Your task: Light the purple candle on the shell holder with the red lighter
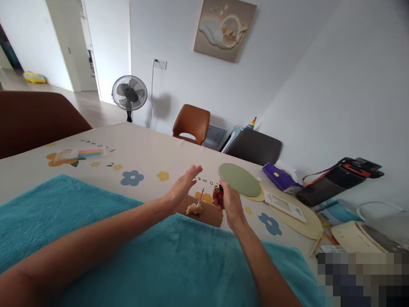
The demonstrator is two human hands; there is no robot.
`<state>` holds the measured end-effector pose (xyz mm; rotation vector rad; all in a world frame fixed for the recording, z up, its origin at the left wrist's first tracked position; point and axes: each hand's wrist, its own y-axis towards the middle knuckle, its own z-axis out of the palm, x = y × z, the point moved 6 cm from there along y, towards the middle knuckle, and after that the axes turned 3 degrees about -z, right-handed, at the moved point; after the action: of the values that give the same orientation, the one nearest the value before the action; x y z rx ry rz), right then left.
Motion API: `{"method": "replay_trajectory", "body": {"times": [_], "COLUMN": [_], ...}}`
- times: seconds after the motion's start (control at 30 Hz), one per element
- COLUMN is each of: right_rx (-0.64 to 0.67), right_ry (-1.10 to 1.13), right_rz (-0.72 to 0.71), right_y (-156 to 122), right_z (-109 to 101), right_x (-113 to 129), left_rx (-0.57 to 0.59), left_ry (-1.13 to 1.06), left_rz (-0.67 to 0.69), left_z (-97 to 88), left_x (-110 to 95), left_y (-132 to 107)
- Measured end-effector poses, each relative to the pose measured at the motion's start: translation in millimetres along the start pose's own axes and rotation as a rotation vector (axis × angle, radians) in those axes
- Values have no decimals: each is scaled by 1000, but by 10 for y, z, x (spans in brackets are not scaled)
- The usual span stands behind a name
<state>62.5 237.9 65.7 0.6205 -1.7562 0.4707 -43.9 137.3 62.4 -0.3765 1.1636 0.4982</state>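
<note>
A dark-red lighter (219, 196), purple candle (201, 195) and, at six o'clock, teal cloth (179, 260) brighten a cream desk (153, 147) printed with blue-and-orange flowers.

From my remote seat I see a home, by its look a dining area — a table (150, 143) with a flower-printed top, a brown chair (194, 119) and a dark chair (255, 147) close by. Beyond stands a household fan (129, 94); the white wall (179, 25) carries a power socket (162, 65) and a decorative picture (220, 34).
</note>
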Motion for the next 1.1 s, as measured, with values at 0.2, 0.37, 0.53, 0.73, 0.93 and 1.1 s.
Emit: {"method": "replay_trajectory", "body": {"times": [0.2, 0.37, 0.53, 0.73, 0.93, 1.1], "right_rx": [21, 6, -44, -15, -4, -1], "right_ry": [-49, -77, -164, -312, -358, -405], "right_rz": [-35, -59, -135, -200, -231, -228], "right_y": [47, 3, -7, 4, 5, 29], "right_z": [89, 141, 114, 116, 130, 138], "right_x": [-55, -14, 11, -22, -44, -71], "left_rx": [9, 25, 54, 66, 80, 99], "left_ry": [8, -8, -15, 48, 129, 133], "left_rz": [-65, -67, -43, -10, 32, 44], "left_z": [76, 92, 126, 187, 183, 163], "left_x": [42, 74, 86, -36, -95, -30], "left_y": [26, 33, 25, -42, -40, -11]}}
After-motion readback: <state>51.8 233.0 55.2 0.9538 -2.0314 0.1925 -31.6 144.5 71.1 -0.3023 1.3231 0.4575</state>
